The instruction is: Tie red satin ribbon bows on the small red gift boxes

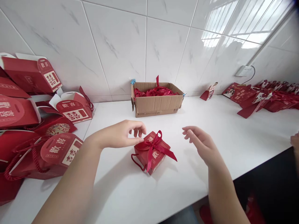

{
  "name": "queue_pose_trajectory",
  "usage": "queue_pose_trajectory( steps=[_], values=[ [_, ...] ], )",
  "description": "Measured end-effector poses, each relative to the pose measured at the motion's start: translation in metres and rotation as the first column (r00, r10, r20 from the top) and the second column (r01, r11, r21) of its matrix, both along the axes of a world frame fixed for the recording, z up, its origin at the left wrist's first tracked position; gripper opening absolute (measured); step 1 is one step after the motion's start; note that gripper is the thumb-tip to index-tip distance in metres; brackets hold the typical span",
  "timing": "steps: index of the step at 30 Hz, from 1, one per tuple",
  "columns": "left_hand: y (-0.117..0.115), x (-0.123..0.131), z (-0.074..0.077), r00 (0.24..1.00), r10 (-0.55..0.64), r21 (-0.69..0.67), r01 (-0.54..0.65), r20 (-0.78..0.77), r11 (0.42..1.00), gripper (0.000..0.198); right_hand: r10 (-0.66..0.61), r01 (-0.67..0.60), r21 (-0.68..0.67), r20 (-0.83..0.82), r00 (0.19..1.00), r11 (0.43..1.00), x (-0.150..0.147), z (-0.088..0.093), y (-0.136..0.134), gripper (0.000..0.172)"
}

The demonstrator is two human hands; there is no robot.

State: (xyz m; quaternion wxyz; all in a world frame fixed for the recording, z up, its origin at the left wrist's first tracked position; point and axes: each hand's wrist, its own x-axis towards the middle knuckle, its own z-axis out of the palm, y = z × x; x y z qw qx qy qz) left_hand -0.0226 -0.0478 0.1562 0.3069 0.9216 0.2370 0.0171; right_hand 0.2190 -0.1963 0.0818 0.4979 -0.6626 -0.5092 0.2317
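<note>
A red gift box (142, 158) with gold lettering sits on the white table, turned at an angle. A shiny red ribbon (153, 145) is tied in a bow over its top, and a twisted red cord handle (137, 164) hangs from its left side. My left hand (127, 133) is at the box's left, fingers curled but apart, its thumb close to the ribbon; whether it touches I cannot tell. My right hand (198, 140) hovers right of the box, holding nothing, thumb and fingers parted.
Several red gift boxes (54, 154) are heaped at the left. A cardboard box (158, 105) of red ribbons stands by the tiled wall. Rightward lie a small red box (208, 92) and red packaging (254, 101). Another person's hand (294, 140) shows at the right edge.
</note>
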Motion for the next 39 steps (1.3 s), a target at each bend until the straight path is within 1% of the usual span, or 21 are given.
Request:
queue_pose_trajectory(
  steps=[2,4,5,6,8,10,11,13,15,16,18,20,22,24,26,28,30,33,34,36,39],
  values=[
    [0.004,-0.007,0.004,0.996,0.044,-0.001,-0.044,-0.078,0.999,0.018,0.041,-0.044,0.024,0.116,0.992,0.999,0.001,0.022,0.009,0.026],
    [0.007,-0.009,0.004,0.986,0.049,-0.013,-0.052,-0.161,0.999,0.019,0.156,-0.175,0.052,0.252,0.955,0.983,0.0,0.04,0.022,0.017],
    [0.007,-0.009,0.003,0.981,0.042,-0.022,-0.047,-0.189,0.999,0.02,0.237,-0.261,0.05,0.291,0.927,0.964,-0.001,0.045,0.031,0.019],
    [0.007,-0.008,0.002,0.978,0.03,-0.031,-0.037,-0.207,0.999,0.021,0.342,-0.366,0.027,0.299,0.891,0.93,-0.001,0.045,0.04,0.027],
    [0.007,-0.007,-0.001,0.976,-0.002,-0.054,-0.01,-0.22,0.999,0.02,0.568,-0.573,-0.036,0.197,0.799,0.819,-0.001,0.035,0.058,0.053],
    [0.005,-0.006,-0.003,0.974,-0.03,-0.085,0.012,-0.223,0.996,0.018,0.72,-0.721,-0.02,-0.037,0.693,0.693,-0.001,0.014,0.073,0.07],
    [0.004,-0.006,-0.004,0.973,-0.039,-0.101,0.016,-0.226,0.995,0.017,0.748,-0.755,0.019,-0.161,0.644,0.655,-0.001,0.002,0.078,0.073],
    [0.003,-0.006,-0.005,0.972,-0.043,-0.114,0.017,-0.231,0.993,0.018,0.763,-0.79,0.095,-0.354,0.542,0.605,-0.003,-0.02,0.084,0.073],
    [0.0,-0.005,-0.004,0.973,-0.05,-0.109,0.026,-0.224,0.994,0.021,0.773,-0.824,0.139,-0.46,0.437,0.549,-0.006,-0.033,0.085,0.071],
    [-0.001,-0.005,-0.004,0.975,-0.059,-0.107,0.036,-0.216,0.994,0.022,0.781,-0.838,0.155,-0.482,0.397,0.523,-0.007,-0.037,0.085,0.07],
    [-0.003,-0.004,-0.002,0.976,-0.08,-0.109,0.059,-0.2,0.992,0.018,0.807,-0.861,0.172,-0.471,0.355,0.479,-0.007,-0.037,0.084,0.071],
    [-0.004,-0.004,0.001,0.979,-0.071,-0.096,0.054,-0.192,0.994,0.013,0.854,-0.888,0.166,-0.395,0.339,0.429,-0.003,-0.034,0.083,0.083],
    [-0.004,-0.004,0.002,0.981,-0.026,-0.064,0.014,-0.19,0.998,0.011,0.893,-0.912,0.111,-0.279,0.352,0.394,0.001,-0.03,0.081,0.099],
    [-0.002,-0.005,0.002,0.981,0.018,-0.044,-0.027,-0.191,0.999,0.01,0.899,-0.909,0.027,-0.163,0.407,0.417,0.003,-0.026,0.078,0.108],
    [0.0,-0.006,0.0,0.98,0.039,-0.044,-0.049,-0.194,0.998,0.009,0.874,-0.878,-0.04,-0.085,0.479,0.477,0.001,-0.023,0.073,0.109],
    [0.003,-0.006,-0.003,0.981,0.051,-0.04,-0.06,-0.187,0.997,0.009,0.841,-0.842,-0.072,-0.05,0.538,0.534,-0.002,-0.022,0.069,0.113],
    [0.005,-0.006,-0.006,0.984,0.058,-0.023,-0.063,-0.171,0.998,0.009,0.817,-0.816,-0.081,-0.037,0.576,0.572,-0.003,-0.021,0.066,0.12],
    [0.008,-0.006,-0.009,0.983,0.091,0.019,-0.089,-0.159,0.996,0.01,0.821,-0.823,-0.052,-0.049,0.568,0.566,0.003,-0.02,0.065,0.124],
    [0.008,-0.006,-0.009,0.981,0.115,0.031,-0.111,-0.155,0.993,0.011,0.828,-0.83,-0.039,-0.061,0.557,0.556,0.007,-0.02,0.066,0.119],
    [0.008,-0.005,-0.008,0.98,0.146,0.029,-0.143,-0.134,0.989,0.017,0.834,-0.836,-0.026,-0.056,0.549,0.548,0.015,-0.018,0.068,0.099],
    [0.006,-0.002,-0.007,0.993,0.064,-0.016,-0.066,-0.097,0.998,0.025,0.822,-0.822,-0.012,0.022,0.569,0.569,0.023,-0.015,0.07,0.056]
  ],
)
